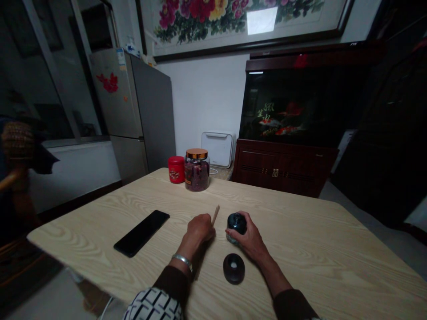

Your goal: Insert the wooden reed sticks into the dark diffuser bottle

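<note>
My left hand (200, 229) is closed around a thin, light-brown wooden stick (216, 214), whose upper end sticks out past the fingers. The rest of the stick is hidden by the hand. My right hand (251, 238) grips a small dark glass bottle (235, 221) from its right side, thumb in front and fingers behind. The bottle stands upright at the table. Just below it on the tabletop lies a dark round piece (230, 276) with a pale spot in its middle; neither hand touches it.
A black phone (142, 234) lies on the wooden table (300, 249) to the left. A red canister (176, 170) and a large jar with a copper-coloured lid (197, 175) stand at the far edge. Beyond are a fridge (153, 115) and a fish tank (293, 106).
</note>
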Motion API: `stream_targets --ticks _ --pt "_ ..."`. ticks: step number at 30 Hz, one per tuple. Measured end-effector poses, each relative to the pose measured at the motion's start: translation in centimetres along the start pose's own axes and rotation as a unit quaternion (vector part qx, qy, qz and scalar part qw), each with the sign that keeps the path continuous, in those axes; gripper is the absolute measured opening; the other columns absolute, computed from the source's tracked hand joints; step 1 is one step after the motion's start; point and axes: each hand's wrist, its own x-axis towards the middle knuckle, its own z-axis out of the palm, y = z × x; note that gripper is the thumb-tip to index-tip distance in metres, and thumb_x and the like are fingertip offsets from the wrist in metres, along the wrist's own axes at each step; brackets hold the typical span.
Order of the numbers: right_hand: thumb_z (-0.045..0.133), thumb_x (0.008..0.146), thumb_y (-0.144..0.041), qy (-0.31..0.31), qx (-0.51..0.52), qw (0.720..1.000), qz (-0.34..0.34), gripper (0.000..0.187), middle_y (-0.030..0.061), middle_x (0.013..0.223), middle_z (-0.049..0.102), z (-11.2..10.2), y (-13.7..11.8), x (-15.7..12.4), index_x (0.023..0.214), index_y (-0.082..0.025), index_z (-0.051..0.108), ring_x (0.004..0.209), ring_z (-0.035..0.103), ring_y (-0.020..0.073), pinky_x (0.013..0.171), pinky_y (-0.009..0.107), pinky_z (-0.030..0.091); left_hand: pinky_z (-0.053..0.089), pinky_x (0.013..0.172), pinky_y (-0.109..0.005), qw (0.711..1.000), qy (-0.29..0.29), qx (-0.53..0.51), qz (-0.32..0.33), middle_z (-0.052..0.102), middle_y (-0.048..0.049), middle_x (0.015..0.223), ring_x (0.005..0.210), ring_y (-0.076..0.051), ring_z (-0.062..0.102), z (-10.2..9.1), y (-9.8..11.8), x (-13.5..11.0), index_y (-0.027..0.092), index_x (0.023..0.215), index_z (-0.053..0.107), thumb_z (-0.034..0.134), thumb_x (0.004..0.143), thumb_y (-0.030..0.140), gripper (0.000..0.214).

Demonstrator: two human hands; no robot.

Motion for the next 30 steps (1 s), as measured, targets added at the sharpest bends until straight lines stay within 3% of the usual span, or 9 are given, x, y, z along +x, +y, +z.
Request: stream_targets --ticks 5,12,20,22,25,28,30 --pt "0.073 0.067 -0.047 -0.006 -0.004 1.000 0.004 0.058 0.0029 0.102 0.064 -0.1 -0.2 0.0 0.115 -0.024 0.050 0.091 0.062 0.0219 0.084 0.035 0.046 0.050 0.079 -0.035 1.000 0.007 -0.011 0.006 0.068 -0.0206 0.106 0.101 -0.031 0.064 0.1 0.8 1.1 0.013 0.098 0.068 0.057 0.074 0.026 0.029" --pt "0.073 0.067 -0.049 -0.013 -0.002 1.000 0.006 0.059 0.0031 0.101 0.065 -0.2 0.0 0.0 0.116 -0.023 0.051 0.090 0.062 0.0218 0.083 0.034 0.046 0.048 0.073 -0.030 0.998 0.018 -0.053 0.008 0.071 -0.0168 0.095 0.090 -0.026 0.067 0.0 0.5 1.5 0.015 0.086 0.069 0.056 0.077 0.032 0.023" --pt "0.072 0.067 -0.048 -0.011 0.003 1.000 0.005 0.058 0.0038 0.101 0.066 -0.2 -0.1 0.0 0.115 -0.022 0.052 0.090 0.062 0.0220 0.083 0.034 0.047 0.046 0.065 -0.024 0.981 0.079 -0.171 0.052 0.070 -0.0079 0.082 0.076 -0.017 0.066 -1.5 0.3 1.1 0.016 0.080 0.063 0.052 0.082 0.029 0.017" --pt "0.073 0.066 -0.048 -0.012 -0.001 1.000 0.007 0.059 0.0040 0.102 0.066 -0.1 0.0 0.1 0.115 -0.022 0.052 0.090 0.062 0.0223 0.083 0.035 0.047 0.046 0.056 -0.021 0.947 0.094 -0.294 0.086 0.068 -0.0050 0.076 0.063 -0.013 0.063 -2.6 0.7 0.9 0.016 0.082 0.059 0.051 0.084 0.030 0.016" --pt "0.073 0.066 -0.048 -0.012 -0.008 1.000 0.009 0.059 0.0037 0.101 0.065 -0.1 0.1 0.2 0.116 -0.022 0.051 0.089 0.062 0.0220 0.083 0.035 0.046 0.046 0.047 -0.020 0.841 0.128 -0.506 0.143 0.065 -0.0032 0.071 0.057 -0.013 0.060 -4.8 1.6 0.2 0.015 0.083 0.056 0.058 0.080 0.033 0.019" --pt "0.072 0.068 -0.047 -0.019 -0.001 1.000 0.004 0.057 0.0029 0.099 0.065 -0.1 0.0 0.2 0.114 -0.022 0.051 0.088 0.062 0.0210 0.081 0.033 0.046 0.050 0.050 -0.022 0.757 0.165 -0.606 0.180 0.065 -0.0034 0.073 0.062 -0.014 0.062 -6.6 2.7 -0.7 0.014 0.085 0.056 0.064 0.077 0.037 0.025" --pt "0.072 0.068 -0.047 -0.022 0.007 1.000 0.002 0.055 0.0025 0.099 0.065 -0.1 -0.1 0.2 0.113 -0.023 0.052 0.088 0.062 0.0208 0.080 0.033 0.046 0.052 0.051 -0.022 0.727 0.185 -0.635 0.185 0.065 -0.0032 0.074 0.064 -0.014 0.063 -7.2 3.3 -1.0 0.014 0.086 0.056 0.066 0.076 0.038 0.028"
